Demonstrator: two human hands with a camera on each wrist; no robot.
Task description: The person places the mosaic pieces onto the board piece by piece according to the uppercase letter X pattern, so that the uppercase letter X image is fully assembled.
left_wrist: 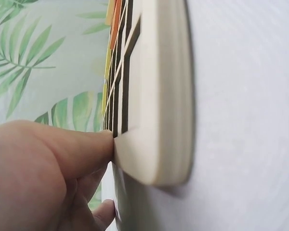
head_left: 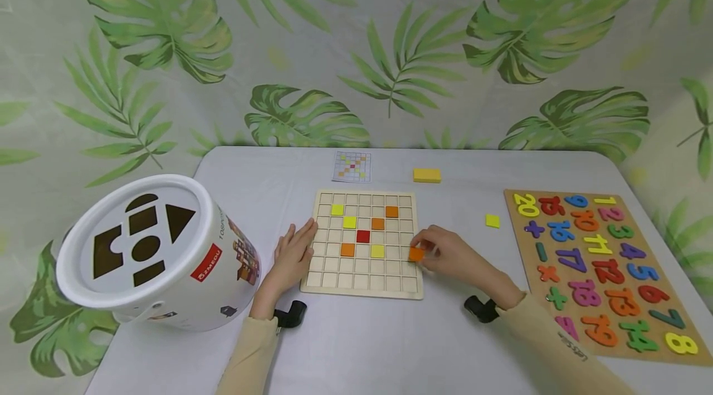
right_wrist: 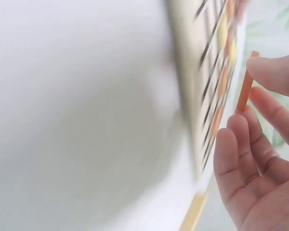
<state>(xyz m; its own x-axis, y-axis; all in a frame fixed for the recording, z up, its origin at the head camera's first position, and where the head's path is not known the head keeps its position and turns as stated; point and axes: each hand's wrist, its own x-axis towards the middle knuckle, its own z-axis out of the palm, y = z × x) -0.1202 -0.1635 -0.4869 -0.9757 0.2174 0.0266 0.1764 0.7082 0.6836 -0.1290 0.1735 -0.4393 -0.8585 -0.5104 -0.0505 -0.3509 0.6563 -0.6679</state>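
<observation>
A wooden grid board [head_left: 340, 283] lies flat on the table, with a red tile [head_left: 363, 236] near its middle and several yellow and orange tiles set around it in two diagonals. My left hand [head_left: 292, 252] rests along the board's left edge, fingers fairly straight; the left wrist view shows the thumb [left_wrist: 86, 149] touching the board near a corner. Over the right edge of the board, my right hand [head_left: 445, 252] pinches an orange square tile [right_wrist: 246, 84] between thumb and fingers. That tile is held above the surface, seen nearly edge-on in the right wrist view.
A small printed pattern card [head_left: 352, 167] lies behind the board, and a yellow block [head_left: 426, 176] sits to its right. One loose yellow tile [head_left: 492, 221] is right of my right hand. At far right lies a number board [head_left: 537, 252]; a white shape-sorter bucket [head_left: 184, 296] stands at left.
</observation>
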